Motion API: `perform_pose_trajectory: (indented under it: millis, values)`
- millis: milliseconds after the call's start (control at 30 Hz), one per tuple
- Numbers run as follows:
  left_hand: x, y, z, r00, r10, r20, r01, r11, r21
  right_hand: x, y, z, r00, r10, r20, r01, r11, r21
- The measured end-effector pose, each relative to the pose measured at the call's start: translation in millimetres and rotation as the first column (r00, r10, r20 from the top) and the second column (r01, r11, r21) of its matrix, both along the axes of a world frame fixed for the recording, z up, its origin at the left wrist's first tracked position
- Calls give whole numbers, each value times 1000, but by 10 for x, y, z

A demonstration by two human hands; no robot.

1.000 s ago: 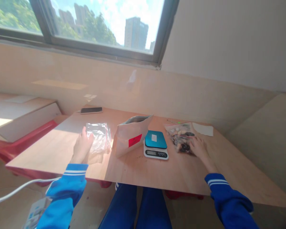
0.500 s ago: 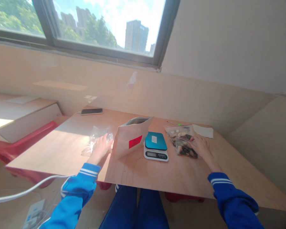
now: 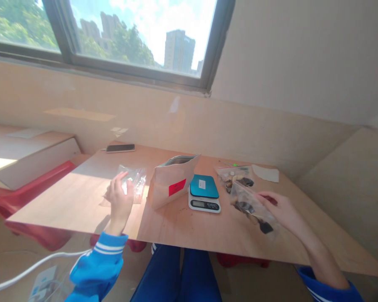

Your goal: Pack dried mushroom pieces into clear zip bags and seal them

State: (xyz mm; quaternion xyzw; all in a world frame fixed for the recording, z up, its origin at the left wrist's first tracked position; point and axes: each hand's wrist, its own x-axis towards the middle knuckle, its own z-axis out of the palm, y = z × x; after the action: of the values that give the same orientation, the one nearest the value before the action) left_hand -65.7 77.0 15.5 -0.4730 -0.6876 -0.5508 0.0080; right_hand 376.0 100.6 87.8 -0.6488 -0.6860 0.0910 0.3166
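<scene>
My right hand (image 3: 280, 209) pinches the edge of a clear zip bag (image 3: 250, 201) with dark and pale dried pieces in it. The bag hangs tilted over the table, its contents slumped toward the near side. Just behind it lies a second zip bag (image 3: 231, 173) with similar pieces. On the left, my left hand (image 3: 119, 201) hovers with fingers apart over empty clear plastic bags (image 3: 138, 180); whether it touches them I cannot tell. Between my hands stand an open-topped pale pouch (image 3: 164, 188) with a red label and a kitchen scale (image 3: 204, 186) with a blue plate.
A phone (image 3: 120, 148) lies at the table's back left. Toward the back right are a white paper piece (image 3: 266, 173) and a thin item with a green part (image 3: 234, 165). A white cable (image 3: 34, 262) runs at lower left. The window wall bounds the table behind.
My right hand has drawn the zip bag off the other one, toward me and right. My left hand has risen off the empty bags and moved left, its fingers spreading.
</scene>
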Motion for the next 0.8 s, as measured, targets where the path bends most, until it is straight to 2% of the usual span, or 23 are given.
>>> perform_pose_trajectory:
  millis: [67, 100, 167, 233, 267, 300, 367, 400, 467, 567, 700, 800]
  values:
    - [229, -275, 65, 997, 3, 73, -8, 997, 72, -170, -141, 99, 997, 3, -83, -8, 998, -67]
    - [375, -427, 83, 981, -82, 176, 52, 984, 171, -270, -208, 136, 991, 19, -131, -33, 994, -103]
    - [713, -716, 112, 907, -353, 231, 279, 913, 298, -501, -334, 181, 976, 65, -208, -96, 985, -144]
    - [1063, -932, 153, 732, -610, 302, 562, 792, 237, -766, -448, 192, 950, 123, -287, -180, 967, -179]
    - [1221, -1003, 181, 649, -667, 366, 645, 737, 200, -903, -503, 190, 933, 150, -326, -220, 957, -190]
    - [1357, -1048, 211, 572, -688, 447, 703, 692, 165, -1037, -558, 185, 919, 170, -355, -250, 949, -194]
    - [1542, -1082, 266, 466, -654, 596, 730, 665, 159, -1287, -671, 174, 897, 220, -384, -311, 931, -194]
    - [1589, -1082, 285, 435, -638, 635, 736, 658, 157, -1396, -728, 168, 887, 253, -386, -342, 922, -183]
    - [1608, -1073, 297, 421, -599, 682, 715, 682, 157, -1576, -841, 149, 866, 330, -377, -407, 901, -147]
    - [1549, -1070, 250, 426, -523, 738, 633, 755, 170, -1754, -979, 92, 844, 411, -344, -466, 880, -93]
    - [1490, -1073, 130, 455, -403, 794, 515, 847, 135, -1855, -1063, -6, 838, 444, -318, -480, 877, -41]
    - [1452, -1069, 74, 501, -424, 754, 532, 838, 119, -1843, -1067, -23, 821, 449, -351, -496, 867, -52]
